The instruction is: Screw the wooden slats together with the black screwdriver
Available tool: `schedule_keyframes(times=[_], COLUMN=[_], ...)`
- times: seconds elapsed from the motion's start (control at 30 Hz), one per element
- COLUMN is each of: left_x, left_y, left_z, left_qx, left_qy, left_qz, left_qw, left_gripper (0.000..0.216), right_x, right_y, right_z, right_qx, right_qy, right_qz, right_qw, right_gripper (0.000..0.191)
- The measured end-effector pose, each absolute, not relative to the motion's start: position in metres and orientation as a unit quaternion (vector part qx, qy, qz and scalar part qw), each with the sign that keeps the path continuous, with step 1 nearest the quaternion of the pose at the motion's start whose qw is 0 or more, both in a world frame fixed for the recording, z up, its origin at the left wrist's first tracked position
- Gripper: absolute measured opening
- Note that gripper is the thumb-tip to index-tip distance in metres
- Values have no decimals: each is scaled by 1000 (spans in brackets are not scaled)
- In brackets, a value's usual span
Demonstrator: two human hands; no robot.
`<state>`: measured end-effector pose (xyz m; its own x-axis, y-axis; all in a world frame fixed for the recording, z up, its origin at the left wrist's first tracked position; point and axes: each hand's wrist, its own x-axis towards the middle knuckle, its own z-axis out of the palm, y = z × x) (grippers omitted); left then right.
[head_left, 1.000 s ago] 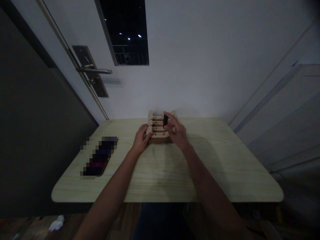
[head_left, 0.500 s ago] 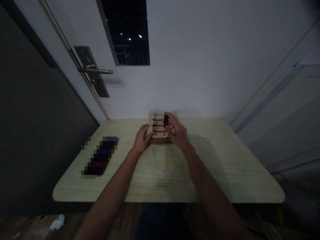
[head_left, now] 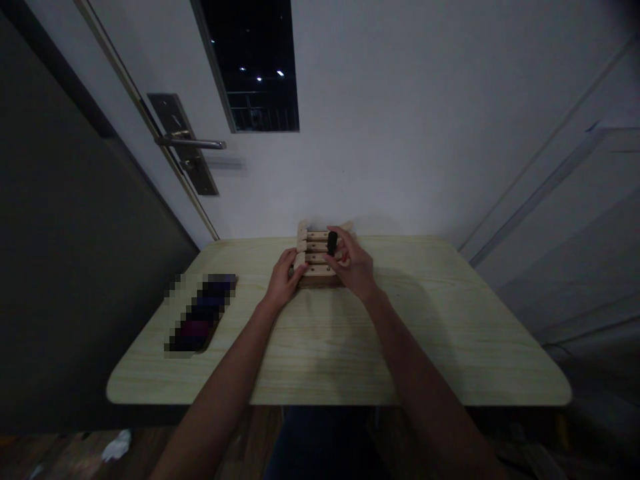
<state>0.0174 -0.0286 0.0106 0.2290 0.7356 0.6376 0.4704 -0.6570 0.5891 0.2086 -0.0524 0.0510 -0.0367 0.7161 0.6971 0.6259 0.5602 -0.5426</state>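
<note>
A pale wooden slatted frame point(head_left: 319, 281), with small dark holes or screws along its slats, lies near the back edge of the table. My left hand point(head_left: 286, 279) grips its left end, thumb on top and fingers along the side. Over the right part of the frame, my right hand point(head_left: 354, 263) pinches the black handle of a screwdriver point(head_left: 332, 243) between thumb and fingers. The handle stands roughly upright above the slats. Its shaft and tip cannot be made out now, and the frame's right end is partly behind my right hand.
The light wood-grain table point(head_left: 320, 347) stands against a white door with a metal handle point(head_left: 195, 143). On the table's left lies a phone-like dark item point(head_left: 203, 317), blurred by pixels. A crumpled white piece point(head_left: 117, 445) is on the floor at lower left.
The screwdriver's handle has shifted slightly, and the shaft that showed above the nearest slat is now out of sight. My right fingers have moved a little around it; my left hand stays put.
</note>
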Motion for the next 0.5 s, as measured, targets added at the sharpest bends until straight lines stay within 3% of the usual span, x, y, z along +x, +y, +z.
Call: schedule_keyframes(times=[0.27, 0.5], left_x=[19, 17], left_y=[-28, -27], left_z=[11, 8], left_qx=[766, 767], left_qy=[395, 397], left_qz=[487, 483], left_qw=[142, 141], left_gripper=[33, 31], right_x=[209, 210], right_y=[-51, -57], right_z=[46, 53], right_qx=[-483, -463], right_qy=[-727, -733], right_qz=[6, 30], right_qw=[487, 498], right_gripper=[62, 44])
